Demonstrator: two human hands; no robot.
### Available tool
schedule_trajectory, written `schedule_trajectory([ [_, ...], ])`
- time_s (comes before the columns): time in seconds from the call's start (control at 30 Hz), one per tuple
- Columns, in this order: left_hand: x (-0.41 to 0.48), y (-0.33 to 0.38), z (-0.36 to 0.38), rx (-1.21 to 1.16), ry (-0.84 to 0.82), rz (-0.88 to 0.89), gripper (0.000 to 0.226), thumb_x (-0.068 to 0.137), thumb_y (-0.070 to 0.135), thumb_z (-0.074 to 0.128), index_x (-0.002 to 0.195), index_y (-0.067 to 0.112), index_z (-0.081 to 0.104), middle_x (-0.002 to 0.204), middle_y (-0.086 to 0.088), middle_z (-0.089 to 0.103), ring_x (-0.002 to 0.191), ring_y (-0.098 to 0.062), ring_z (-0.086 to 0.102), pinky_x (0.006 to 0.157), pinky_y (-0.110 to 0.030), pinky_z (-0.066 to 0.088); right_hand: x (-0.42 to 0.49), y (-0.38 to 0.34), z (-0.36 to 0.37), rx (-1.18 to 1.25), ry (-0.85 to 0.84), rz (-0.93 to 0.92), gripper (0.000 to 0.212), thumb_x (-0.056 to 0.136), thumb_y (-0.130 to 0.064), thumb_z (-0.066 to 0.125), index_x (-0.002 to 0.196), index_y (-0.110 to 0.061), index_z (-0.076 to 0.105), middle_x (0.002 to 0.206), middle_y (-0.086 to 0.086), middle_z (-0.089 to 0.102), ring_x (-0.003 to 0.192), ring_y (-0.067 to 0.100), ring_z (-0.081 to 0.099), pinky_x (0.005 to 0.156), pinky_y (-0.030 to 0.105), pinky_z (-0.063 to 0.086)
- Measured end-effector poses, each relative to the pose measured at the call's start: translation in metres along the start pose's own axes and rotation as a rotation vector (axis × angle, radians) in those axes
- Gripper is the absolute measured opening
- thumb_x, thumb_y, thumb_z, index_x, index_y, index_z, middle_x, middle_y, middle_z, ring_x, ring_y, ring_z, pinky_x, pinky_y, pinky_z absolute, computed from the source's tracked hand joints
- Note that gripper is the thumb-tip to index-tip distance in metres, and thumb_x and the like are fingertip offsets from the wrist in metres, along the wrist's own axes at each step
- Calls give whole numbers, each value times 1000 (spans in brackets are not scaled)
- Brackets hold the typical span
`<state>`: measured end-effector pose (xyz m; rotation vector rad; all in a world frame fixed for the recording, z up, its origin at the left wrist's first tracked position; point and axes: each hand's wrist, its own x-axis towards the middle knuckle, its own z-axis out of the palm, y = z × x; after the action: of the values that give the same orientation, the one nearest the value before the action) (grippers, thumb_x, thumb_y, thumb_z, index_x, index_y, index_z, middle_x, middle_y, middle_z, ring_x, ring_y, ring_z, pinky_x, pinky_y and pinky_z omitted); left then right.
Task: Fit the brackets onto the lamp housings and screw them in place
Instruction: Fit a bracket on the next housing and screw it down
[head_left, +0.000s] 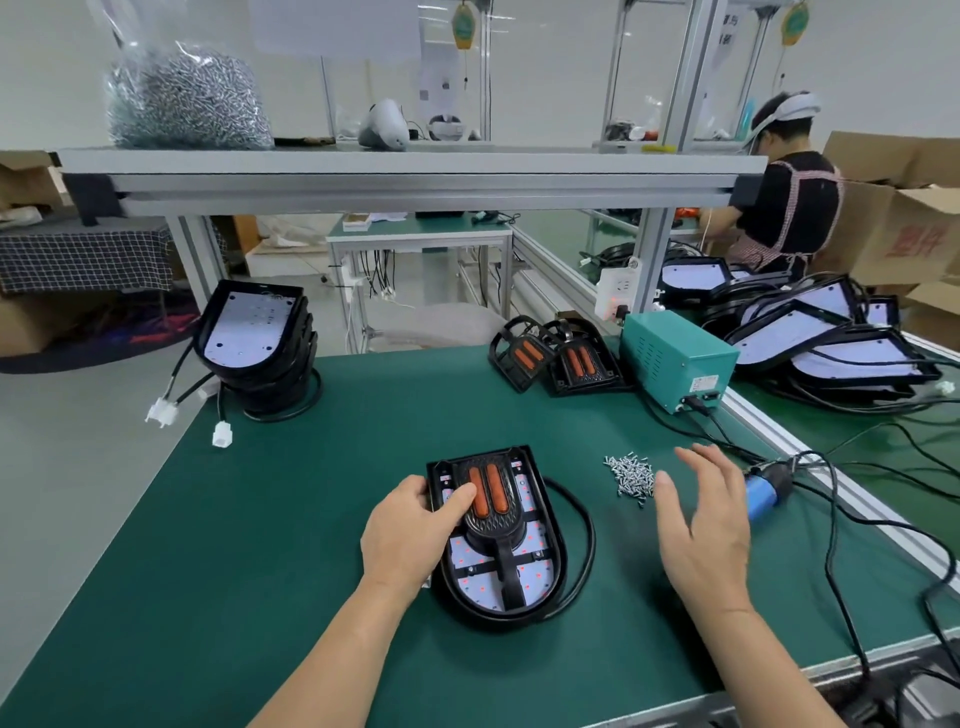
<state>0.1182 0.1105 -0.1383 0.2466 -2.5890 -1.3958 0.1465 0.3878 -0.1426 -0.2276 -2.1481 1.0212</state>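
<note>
Your left hand (410, 535) grips the lamp housing (548, 582), thumb pinning the bracket (491, 512): keep it square while your open, empty right hand (701, 525) picks from the screws (631, 475)

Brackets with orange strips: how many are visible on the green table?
3: one bracket on the lamp housing held by the left hand, two brackets beside the teal box. More may hide behind.

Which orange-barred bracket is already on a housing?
The black orange-barred bracket under the left hand, on the near black housing; the other two lie beside the teal box.
</note>
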Motion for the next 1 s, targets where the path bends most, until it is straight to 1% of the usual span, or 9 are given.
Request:
schedule_trajectory([
  [0.13,-2,0,-1,20,62,0,46,71,70,62,79,25,57,62,7,55,64,-11,55,55,-31,37,0,2,-2,10,-16,25,30,96,-7,63,125,2,62,130,17,54,133,30,46,113,28,27],
  [0.23,-2,-2,-1,12,72,10,35,80,60,70,80,28,55,64,7,57,65,-10,56,56,-30,36,-2,1,-5,23,-1,55,29,97,-7,62,124,1,62,128,14,55,130,31,48,112,32,30],
  [0.33,-2,-4,-1,-7,66,17,33,81,58,70,80,29,56,69,3,64,67,-9,59,57,-29,38,-1,-1,-6,34,17,91,28,97,-5,61,124,2,62,126,15,57,129,32,48,112,37,32],
  [0.4,-2,-3,-1,-11,60,19,32,81,58,70,79,29,55,68,3,62,66,-9,58,56,-29,37,-1,-2,-7,26,15,93,28,96,-4,62,123,3,62,126,17,58,128,32,48,112,38,32],
  [0.63,-1,-2,-1,-1,71,21,34,80,59,70,79,30,54,68,4,62,67,-7,57,56,-27,37,0,-3,-7,16,9,114,27,97,-4,62,122,2,62,123,15,59,125,31,50,109,32,31],
  [0.8,-1,-3,0,-11,77,19,35,80,59,71,78,28,55,67,5,61,65,-8,57,56,-28,37,-5,-23,-4,22,20,-12,28,94,-3,66,122,1,63,125,12,57,127,32,51,112,37,34],
  [0.9,0,-2,0,-23,79,20,34,80,58,72,77,27,56,69,3,64,67,-9,59,57,-27,37,-12,-57,9,95,-110,-58,39,96,-25,67,129,-6,59,131,6,52,128,20,49,111,26,31],
  [0.93,0,-2,0,-30,81,22,34,80,57,72,77,27,57,68,2,65,67,-10,59,57,-27,38,-14,-68,15,92,-204,-33,47,95,-35,66,133,-9,56,135,3,50,130,16,46,110,23,30],
  [1.0,0,-1,0,-31,91,23,35,79,55,73,76,24,59,68,1,65,69,-13,60,59,-28,39,-16,-84,31,17,-438,76,67,91,-49,67,143,-13,46,145,2,44,137,15,40,111,25,30],
])
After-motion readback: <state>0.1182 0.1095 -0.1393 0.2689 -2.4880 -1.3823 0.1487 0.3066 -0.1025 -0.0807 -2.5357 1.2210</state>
